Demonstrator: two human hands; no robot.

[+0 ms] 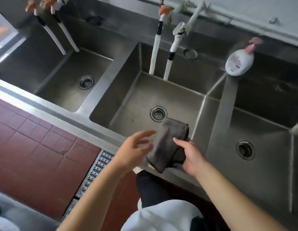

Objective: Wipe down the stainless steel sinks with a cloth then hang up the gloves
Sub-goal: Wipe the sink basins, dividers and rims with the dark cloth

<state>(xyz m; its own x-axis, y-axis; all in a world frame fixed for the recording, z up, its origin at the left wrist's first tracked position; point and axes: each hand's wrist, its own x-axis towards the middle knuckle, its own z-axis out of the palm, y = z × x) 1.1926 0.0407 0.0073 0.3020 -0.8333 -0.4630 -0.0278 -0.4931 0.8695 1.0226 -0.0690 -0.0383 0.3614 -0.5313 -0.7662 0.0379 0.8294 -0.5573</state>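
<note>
A folded dark grey cloth (169, 144) hangs over the front edge of the middle sink (128, 104). My right hand (191, 155) grips the cloth from its right side, thumb on top. Just left of the cloth, my left hand (135, 147) hovers with fingers spread and loose, its fingertips near the cloth's edge. The left sink (65, 90) and the right sink (264, 164) flank the middle one, each with a round drain. No gloves are on my hands.
White faucet hoses (154, 54) hang into the middle sink and another pair (61, 37) over the left sink. A white soap bottle with a pink pump (239, 61) stands on the divider at the back right. Red floor tiles (28, 147) and a metal drain grate (95, 170) lie below.
</note>
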